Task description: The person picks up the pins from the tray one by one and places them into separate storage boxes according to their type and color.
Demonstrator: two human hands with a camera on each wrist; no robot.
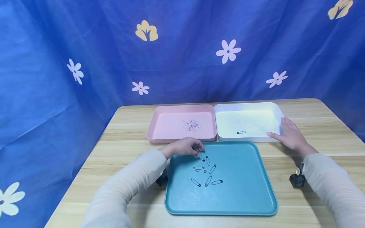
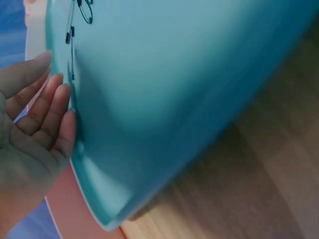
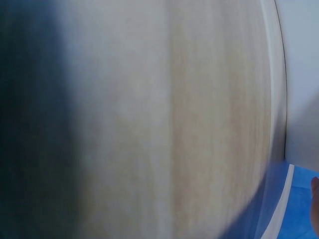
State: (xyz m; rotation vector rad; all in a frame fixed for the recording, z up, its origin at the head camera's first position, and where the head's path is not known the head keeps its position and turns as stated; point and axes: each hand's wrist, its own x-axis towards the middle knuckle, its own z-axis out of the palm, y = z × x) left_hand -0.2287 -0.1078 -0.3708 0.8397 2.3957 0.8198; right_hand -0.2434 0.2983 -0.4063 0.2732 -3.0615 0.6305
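1. Head view: the left hand (image 1: 183, 147) reaches over the far left rim of the teal tray (image 1: 242, 190), its fingers curled down onto the farthest black safety pin (image 1: 201, 157). Whether the pin is actually pinched cannot be told; the fingertips hide its end.
2. Left wrist view: the same hand (image 2: 35, 129) shows straight, close-set fingers (image 2: 62, 119) against the tray's rim (image 2: 99, 199), with black pins (image 2: 82, 10) just beyond the fingertips. A grip is not confirmed here either.
3. Head view: the right hand (image 1: 289, 136) lies flat, fingers spread, touching the near right corner of the white bin (image 1: 278, 110). It holds nothing, and its placement suggests that it steadies the bin.
4. Count, teal tray: seven black safety pins, loosely scattered just right of and nearer than the left hand.
5. Count, white bin: one black safety pin (image 1: 241, 132), left of the right hand.
6. Count, pink bin (image 1: 168, 109): a small cluster of silver safety pins (image 1: 191, 125) just beyond the left hand, too small to count. Pins appear sorted by colour.
7. Right wrist view: only blurred wooden table (image 3: 174, 119) and a fingertip edge.
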